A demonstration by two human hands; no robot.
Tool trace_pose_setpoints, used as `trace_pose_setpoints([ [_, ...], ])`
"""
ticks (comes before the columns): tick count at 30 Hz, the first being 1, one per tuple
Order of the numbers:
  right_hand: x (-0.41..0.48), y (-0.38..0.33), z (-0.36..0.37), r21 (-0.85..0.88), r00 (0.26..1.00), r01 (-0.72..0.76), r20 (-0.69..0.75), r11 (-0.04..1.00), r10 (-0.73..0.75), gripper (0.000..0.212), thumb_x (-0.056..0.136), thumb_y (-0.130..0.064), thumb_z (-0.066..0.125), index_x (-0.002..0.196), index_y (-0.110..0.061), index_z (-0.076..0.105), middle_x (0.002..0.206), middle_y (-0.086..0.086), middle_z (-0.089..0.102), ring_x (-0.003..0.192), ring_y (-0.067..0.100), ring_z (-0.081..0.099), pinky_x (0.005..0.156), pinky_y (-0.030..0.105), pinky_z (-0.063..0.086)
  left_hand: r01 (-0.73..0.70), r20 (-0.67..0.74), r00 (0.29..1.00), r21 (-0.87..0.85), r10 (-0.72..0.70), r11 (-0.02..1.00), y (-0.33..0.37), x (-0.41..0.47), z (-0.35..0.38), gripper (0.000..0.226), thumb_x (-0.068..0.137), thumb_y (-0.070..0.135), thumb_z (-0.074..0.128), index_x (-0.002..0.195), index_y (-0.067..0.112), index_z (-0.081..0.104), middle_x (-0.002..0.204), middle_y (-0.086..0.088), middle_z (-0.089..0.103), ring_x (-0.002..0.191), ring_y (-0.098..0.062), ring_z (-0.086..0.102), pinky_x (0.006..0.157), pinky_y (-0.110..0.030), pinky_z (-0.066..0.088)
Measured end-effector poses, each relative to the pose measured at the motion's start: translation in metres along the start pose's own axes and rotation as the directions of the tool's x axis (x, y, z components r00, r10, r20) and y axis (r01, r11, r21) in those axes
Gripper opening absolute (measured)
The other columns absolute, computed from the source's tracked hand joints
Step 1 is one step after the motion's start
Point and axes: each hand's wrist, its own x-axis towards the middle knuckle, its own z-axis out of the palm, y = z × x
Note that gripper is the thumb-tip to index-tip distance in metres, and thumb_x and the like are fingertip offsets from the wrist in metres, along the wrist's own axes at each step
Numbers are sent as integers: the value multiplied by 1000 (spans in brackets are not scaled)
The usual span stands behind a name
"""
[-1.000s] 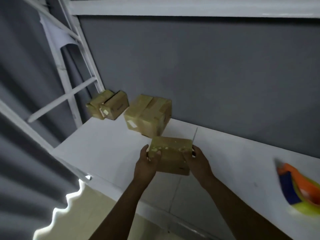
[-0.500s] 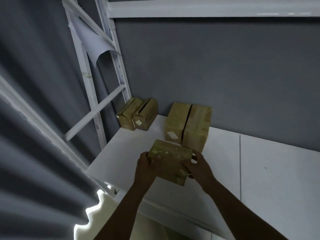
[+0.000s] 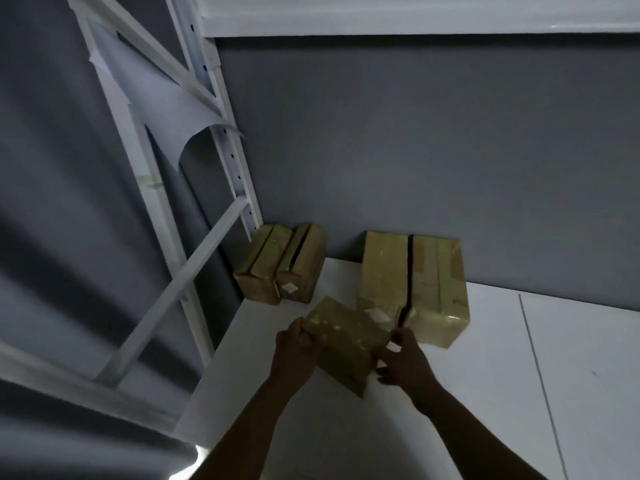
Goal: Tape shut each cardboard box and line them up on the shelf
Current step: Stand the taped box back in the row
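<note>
At far left, rack frame (image 3: pixel 173 289): white uprights plus one diagonal brace, along the shelf's left edge.
Paper sheet (image 3: pixel 162 109): white, stuck on the frame, lower edge curling away.
Small boxes (image 3: pixel 263 268): two, side by side and touching, in the shelf's back-left corner against the grey wall (image 3: pixel 415 150). White label on the right one's front face.
Left hand (image 3: pixel 294 355): gripping the held box's left end, thumb on top.
Held box (image 3: pixel 346 344): brown, glossy tape on top, turned at an angle to the others. Sits over the shelf in front of the gap between the two pairs. Can't tell if it touches the shelf.
Right hand (image 3: pixel 401 362): fingers curled round the held box's right end.
Larger boxes (image 3: pixel 438 289): two, side by side against the wall, dark slit between them, just behind and right of the held box.
Shelf (image 3: pixel 502 393): white board.
Seam (image 3: pixel 540 375): thin line running front to back, right of everything.
</note>
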Motion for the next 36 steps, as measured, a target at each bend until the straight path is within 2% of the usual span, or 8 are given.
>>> trace_pose_setpoints([
  [2, 6, -2, 12, 24, 999, -35, -33, 999, 36, 40, 84, -12, 68, 113, -17, 42, 103, 4, 56, 75, 31, 64, 70, 47, 57, -16, 67, 998, 25, 14, 1000, 0, 17, -8, 75, 86, 44, 63, 144, 7, 30, 130, -14, 50, 120, -29, 49, 84, -23, 39],
  [5, 10, 1, 30, 46, 995, -61, -77, 997, 65, 56, 80, 0, 67, 125, -17, 39, 105, 11, 54, 71, 27, 60, 69, 42, 56, -123, 173, 977, -17, 124, 992, -5, 47, -17, 82, 75, 55, 66, 139, 13, 38, 130, -5, 53, 122, -26, 50, 87, -28, 44],
  [10, 8, 8, 67, -267, 973, -25, -228, 963, -38, 64, 83, -14, 68, 138, -17, 36, 96, 2, 58, 82, 17, 58, 77, 31, 51, -192, 397, 897, -44, 193, 980, -11, 76, -28, 91, 86, 28, 67, 151, 23, 4, 142, 2, 43, 126, -18, 46, 95, -27, 40],
  [17, 28, 8, 102, -244, 960, -79, -280, 967, 8, 63, 84, -24, 68, 140, -22, 38, 107, 2, 66, 90, 17, 66, 82, 32, 55, -282, 479, 823, -122, 305, 952, -19, 97, -34, 80, 84, 29, 69, 149, 29, 21, 153, 2, 30, 134, -10, 34, 107, -29, 38],
  [22, 33, -2, 98, -616, 890, 22, -348, 788, -296, 41, 87, -27, 63, 128, -27, 55, 118, -4, 63, 95, 13, 65, 76, 27, 53, -678, 496, 711, 298, 498, 672, -34, 101, -38, 74, 87, 44, 60, 149, 21, 26, 159, 8, -3, 142, -12, 6, 116, -34, 24],
  [26, 44, -5, 73, -852, 684, 83, -328, 516, -651, 34, 77, -24, 74, 110, -18, 67, 118, 2, 64, 102, 26, 63, 76, 33, 53, -764, 514, 629, 546, 583, 343, -32, 111, -36, 73, 68, 48, 78, 129, 15, 57, 142, -4, 49, 135, -31, 38, 107, -50, 30],
  [33, 72, -9, 44, -924, 818, 44, -185, 380, -544, 60, 96, -58, 15, 140, -28, 44, 146, 1, 43, 135, 25, 40, 113, 39, 27, -671, 497, 688, 714, 528, 202, 0, 140, -18, 73, 67, 53, 76, 122, 7, 61, 128, -16, 59, 129, -37, 45, 116, -50, 8],
  [36, 78, -8, 35, -927, 851, 33, -170, 373, -497, 57, 97, -56, 16, 139, -28, 43, 144, 2, 46, 132, 26, 45, 112, 38, 30, -621, 480, 717, 769, 506, 150, 19, 153, -10, 74, 86, 50, 57, 141, 5, 39, 147, -19, 38, 141, -38, 23, 117, -48, -8],
])
